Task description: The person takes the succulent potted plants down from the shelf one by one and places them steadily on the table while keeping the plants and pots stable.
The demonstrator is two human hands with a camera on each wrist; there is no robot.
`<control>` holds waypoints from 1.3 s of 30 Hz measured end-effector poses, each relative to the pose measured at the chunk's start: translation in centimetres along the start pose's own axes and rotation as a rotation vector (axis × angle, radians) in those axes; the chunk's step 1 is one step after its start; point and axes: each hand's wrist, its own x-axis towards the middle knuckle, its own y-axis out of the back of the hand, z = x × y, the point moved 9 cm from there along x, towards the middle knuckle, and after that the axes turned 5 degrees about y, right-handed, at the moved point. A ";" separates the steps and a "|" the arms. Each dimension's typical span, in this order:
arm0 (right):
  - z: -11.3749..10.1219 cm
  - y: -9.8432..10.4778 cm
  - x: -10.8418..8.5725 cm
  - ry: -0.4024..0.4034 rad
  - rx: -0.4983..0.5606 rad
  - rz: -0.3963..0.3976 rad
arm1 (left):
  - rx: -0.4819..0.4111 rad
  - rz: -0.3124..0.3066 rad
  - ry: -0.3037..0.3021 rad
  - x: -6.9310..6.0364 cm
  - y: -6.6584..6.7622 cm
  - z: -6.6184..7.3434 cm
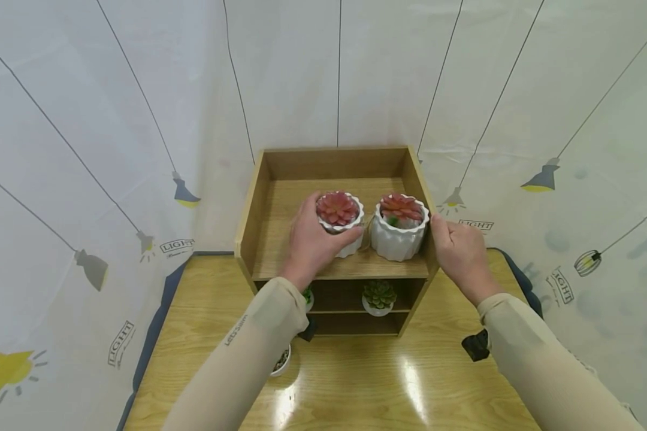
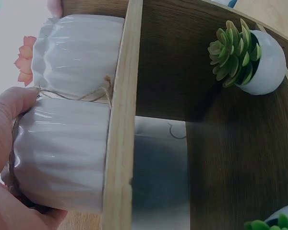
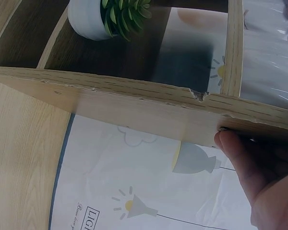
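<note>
One pot [image 2: 62, 153] in left grip [image 1: 314, 245], right grip [image 1: 460, 252] on shelf [image 1: 277, 221], right-wrist view baring chip [image 3: 198, 97]

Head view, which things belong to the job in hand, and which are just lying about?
In the job:
left red plant, in the left hand
shelf, held by the right hand
right red plant, probably

Lying about, it seems:
left green plant, below
right green plant, below
pot on the table
</note>
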 end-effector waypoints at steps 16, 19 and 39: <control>0.1 -0.2 0.0 -0.020 0.001 -0.022 | 0.010 0.008 -0.018 0.1 0.1 -0.4; 0.1 -0.1 0.0 -0.021 0.003 -0.020 | 0.014 0.013 -0.021 -0.1 0.1 -0.4; -0.1 0.0 0.0 -0.006 -0.015 -0.008 | 0.006 0.013 -0.052 -1.0 0.6 -0.5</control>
